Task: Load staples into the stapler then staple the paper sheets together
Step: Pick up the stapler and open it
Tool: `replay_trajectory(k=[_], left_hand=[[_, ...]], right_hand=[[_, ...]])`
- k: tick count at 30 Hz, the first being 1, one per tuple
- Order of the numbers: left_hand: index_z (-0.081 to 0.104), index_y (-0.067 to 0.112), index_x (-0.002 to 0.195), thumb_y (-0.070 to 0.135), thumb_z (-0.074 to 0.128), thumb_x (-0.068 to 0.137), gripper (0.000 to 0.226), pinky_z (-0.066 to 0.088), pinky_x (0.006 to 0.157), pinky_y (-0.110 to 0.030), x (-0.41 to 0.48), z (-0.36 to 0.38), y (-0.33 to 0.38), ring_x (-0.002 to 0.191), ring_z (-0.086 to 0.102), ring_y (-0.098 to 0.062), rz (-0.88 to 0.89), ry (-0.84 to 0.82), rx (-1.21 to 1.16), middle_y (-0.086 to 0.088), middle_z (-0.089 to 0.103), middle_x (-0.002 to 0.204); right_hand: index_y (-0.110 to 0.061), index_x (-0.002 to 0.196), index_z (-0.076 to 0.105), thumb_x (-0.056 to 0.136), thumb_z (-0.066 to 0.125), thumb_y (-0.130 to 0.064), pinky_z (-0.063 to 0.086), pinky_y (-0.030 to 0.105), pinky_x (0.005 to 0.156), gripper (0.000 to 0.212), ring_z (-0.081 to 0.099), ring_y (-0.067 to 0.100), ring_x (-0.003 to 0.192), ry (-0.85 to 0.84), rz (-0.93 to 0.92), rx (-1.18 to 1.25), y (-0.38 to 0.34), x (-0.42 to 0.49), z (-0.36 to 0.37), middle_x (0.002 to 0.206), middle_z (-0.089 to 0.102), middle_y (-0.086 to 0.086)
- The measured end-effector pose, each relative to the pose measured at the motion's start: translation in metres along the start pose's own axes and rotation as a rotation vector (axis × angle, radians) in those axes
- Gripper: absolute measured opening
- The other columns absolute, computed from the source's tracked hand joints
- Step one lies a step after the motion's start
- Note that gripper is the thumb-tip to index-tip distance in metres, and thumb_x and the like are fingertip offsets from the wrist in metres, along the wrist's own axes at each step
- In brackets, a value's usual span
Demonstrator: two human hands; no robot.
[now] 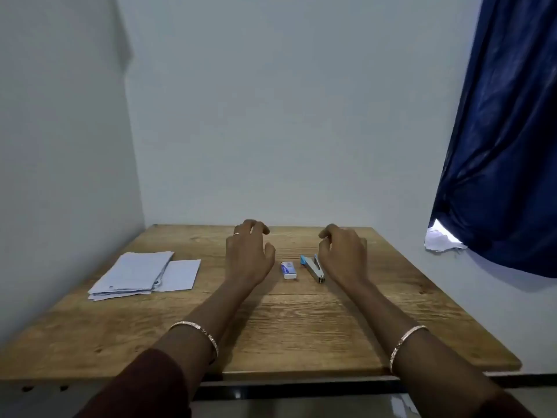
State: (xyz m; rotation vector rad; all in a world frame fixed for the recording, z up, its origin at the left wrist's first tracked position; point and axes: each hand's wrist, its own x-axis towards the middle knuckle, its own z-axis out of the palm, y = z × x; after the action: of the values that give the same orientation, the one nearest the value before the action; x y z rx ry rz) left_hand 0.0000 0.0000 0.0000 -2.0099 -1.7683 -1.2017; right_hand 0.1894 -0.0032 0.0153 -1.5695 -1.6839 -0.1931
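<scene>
A loose pile of paper sheets (132, 274) lies at about 9 o'clock from the middle of the wooden table (301, 327), its edges fanned unevenly. A single sheet (182, 276) lies flat at the pile's 3 o'clock, touching it.

Next comes the left hand (248, 254), palm down over the wood. Its fingers are relaxed and loosely curled, the thumb is spread towards 3 o'clock, and it grasps nothing. A ring (236, 234) sits on one finger and a bangle (199, 333) on the forearm, above a dark red sleeve (144, 387).

At this hand's 3 o'clock, just beside the thumb but apart from it, lies the small white and blue staple box (288, 270), flat on the table. The stapler (313, 268) lies at the box's 3 o'clock, near it and not touching. Its blue end points to about 11 o'clock and its metal end to 5 o'clock, and the two arms look slightly spread at the far end.

The right hand (343, 254) is just beside the stapler at its 3 o'clock, palm down, fingers loosely curled and holding nothing. Whether it brushes the stapler cannot be told. Its forearm wears a second bangle (407, 342).

At about 2 o'clock, beyond the table, a dark blue curtain (497, 146) hangs against the pale wall (286, 116)
</scene>
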Motion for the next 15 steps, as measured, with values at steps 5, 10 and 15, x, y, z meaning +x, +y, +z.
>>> replay_trajectory(k=[5,10,15], left_hand=[[0.065,0.018,0.113,0.025,0.058,0.088,0.027,0.042,0.099,-0.042,0.014,0.029,0.005,0.121,0.052,-0.026,-0.237,-0.149,-0.152,-0.004,0.064,0.123],[0.065,0.019,0.108,0.023,0.057,0.090,0.020,0.046,0.099,-0.046,0.024,0.054,0.005,0.114,0.056,-0.021,-0.286,-0.203,-0.287,-0.002,0.065,0.119],[0.068,0.018,0.100,0.020,0.062,0.090,0.012,0.054,0.089,-0.042,0.036,0.075,-0.002,0.097,0.062,-0.016,-0.369,-0.270,-0.421,0.002,0.069,0.103]], right_hand=[[-0.018,0.083,0.068,0.090,0.058,-0.025,0.050,0.033,0.073,0.014,0.064,0.021,0.085,-0.306,0.309,0.085,0.016,0.011,0.032,0.085,0.071,-0.001],[-0.006,0.077,0.070,0.080,0.068,-0.025,0.040,0.027,0.054,0.019,0.066,0.024,0.076,-0.395,0.417,0.119,0.025,0.037,0.052,0.078,0.070,0.006],[-0.007,0.092,0.070,0.082,0.069,-0.022,0.032,0.025,0.047,0.018,0.066,0.025,0.083,-0.441,0.450,0.070,0.027,0.061,0.073,0.091,0.071,0.010]])
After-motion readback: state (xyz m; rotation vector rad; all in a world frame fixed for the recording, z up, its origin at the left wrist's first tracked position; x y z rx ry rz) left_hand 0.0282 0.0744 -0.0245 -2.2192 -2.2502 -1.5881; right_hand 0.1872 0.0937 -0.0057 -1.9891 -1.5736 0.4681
